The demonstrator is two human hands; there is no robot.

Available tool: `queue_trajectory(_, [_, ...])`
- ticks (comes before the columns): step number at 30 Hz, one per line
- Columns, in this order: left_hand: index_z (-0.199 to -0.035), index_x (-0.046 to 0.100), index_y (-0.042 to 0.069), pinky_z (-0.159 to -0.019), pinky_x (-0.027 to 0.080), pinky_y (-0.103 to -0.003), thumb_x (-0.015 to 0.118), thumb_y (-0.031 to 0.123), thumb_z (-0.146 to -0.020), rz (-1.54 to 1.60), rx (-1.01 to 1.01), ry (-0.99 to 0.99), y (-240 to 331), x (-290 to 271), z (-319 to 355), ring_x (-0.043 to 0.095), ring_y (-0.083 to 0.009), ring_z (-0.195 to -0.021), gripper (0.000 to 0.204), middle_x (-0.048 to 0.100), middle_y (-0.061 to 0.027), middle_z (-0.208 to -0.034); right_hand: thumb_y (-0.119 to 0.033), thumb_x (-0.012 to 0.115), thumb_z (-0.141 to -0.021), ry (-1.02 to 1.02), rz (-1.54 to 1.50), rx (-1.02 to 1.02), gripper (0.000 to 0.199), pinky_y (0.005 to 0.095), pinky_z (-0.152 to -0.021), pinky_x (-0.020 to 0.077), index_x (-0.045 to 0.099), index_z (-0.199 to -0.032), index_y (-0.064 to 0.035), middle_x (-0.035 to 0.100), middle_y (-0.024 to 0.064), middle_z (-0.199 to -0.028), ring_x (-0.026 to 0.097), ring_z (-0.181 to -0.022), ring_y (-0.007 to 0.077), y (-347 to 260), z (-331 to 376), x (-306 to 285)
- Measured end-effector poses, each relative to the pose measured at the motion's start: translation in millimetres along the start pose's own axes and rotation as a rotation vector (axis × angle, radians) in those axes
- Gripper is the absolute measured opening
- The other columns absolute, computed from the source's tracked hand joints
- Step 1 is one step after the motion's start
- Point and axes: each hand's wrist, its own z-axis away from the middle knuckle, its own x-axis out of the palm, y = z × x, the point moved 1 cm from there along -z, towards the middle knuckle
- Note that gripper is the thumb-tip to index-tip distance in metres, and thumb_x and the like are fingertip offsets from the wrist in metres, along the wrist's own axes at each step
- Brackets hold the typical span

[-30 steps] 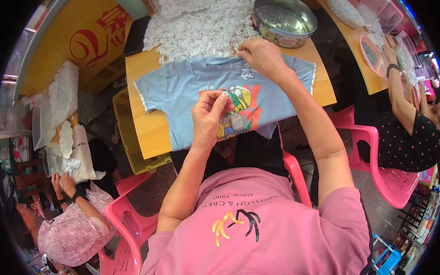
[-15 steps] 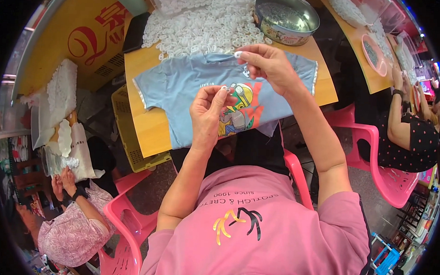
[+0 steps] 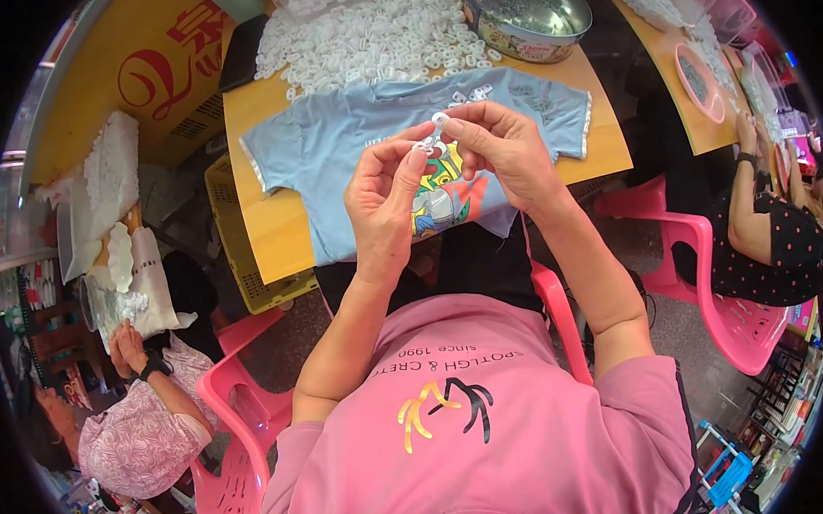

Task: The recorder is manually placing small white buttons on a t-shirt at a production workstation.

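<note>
A small white plastic piece [image 3: 440, 119] with a rounded end is pinched between the thumb and index finger of my right hand [image 3: 510, 161]. My left hand [image 3: 383, 202] pinches another small white plastic piece [image 3: 423, 148], just below and left of the first. The fingertips of both hands nearly meet, and whether the two pieces touch I cannot tell. Below my hands a blue T-shirt [image 3: 321, 131] with a colourful cartoon print is spread over the table's near part. A few white pieces [image 3: 472, 94] and a scatter of tiny grey bits [image 3: 535, 98] lie on the shirt.
A large heap of white plastic pieces [image 3: 365, 38] covers the table [image 3: 258, 238] beyond the shirt. At its right stands a round tin [image 3: 527, 51] holding small grey bits. A person in a patterned top [image 3: 142, 438] works at left, another in dotted black [image 3: 765, 242] at right, near pink chairs [image 3: 693, 240].
My right hand has moved left and down, bringing its white piece close to my left hand. My left hand has risen slightly. White pieces on the shirt have come into sight.
</note>
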Motion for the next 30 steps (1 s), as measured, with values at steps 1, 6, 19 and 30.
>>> queue_trajectory(1, [-0.106,0.058,-0.002,-0.085,0.051,-0.027,0.059,0.009,-0.096,-0.001,-0.002,-0.001,0,0,0,0.061,-0.0123,-0.096,0.015,0.062,-0.0165,-0.121,-0.016,0.069,-0.090,0.002,-0.001,0.000,0.024,0.0198,-0.052,0.0494,0.064,-0.107,0.0010,0.064,0.0044,-0.087,0.056,-0.063,0.0048,0,1,1])
queue_trajectory(6, [-0.106,0.057,-0.002,-0.084,0.052,-0.027,0.059,0.010,-0.096,-0.005,-0.027,-0.009,-1,2,2,0.062,-0.0136,-0.098,0.016,0.061,-0.0180,-0.122,-0.014,0.065,-0.092,-0.004,-0.107,0.037,0.031,0.0216,-0.053,0.0518,0.058,-0.118,0.0015,0.062,0.0044,-0.089,0.054,-0.064,0.0048,-1,5,5])
queue_trajectory(19, [-0.106,0.058,-0.001,-0.081,0.052,-0.026,0.059,0.012,-0.096,-0.026,-0.060,0.004,-3,1,1,0.063,-0.0126,-0.094,0.016,0.061,-0.0172,-0.122,-0.015,0.058,-0.097,-0.030,-0.007,-0.013,0.035,0.0233,-0.056,0.0536,0.055,-0.126,0.0039,0.062,0.0051,-0.089,0.056,-0.069,0.0062,6,9,6])
queue_trajectory(30, [-0.108,0.056,-0.002,-0.080,0.055,-0.027,0.058,0.008,-0.096,-0.004,-0.081,-0.009,-5,7,0,0.065,-0.0152,-0.092,0.015,0.063,-0.0176,-0.118,-0.016,0.055,-0.099,0.009,0.172,-0.083,0.030,0.0223,-0.056,0.0521,0.059,-0.124,-0.0008,0.060,0.0029,-0.084,0.053,-0.065,0.0054,14,11,-4])
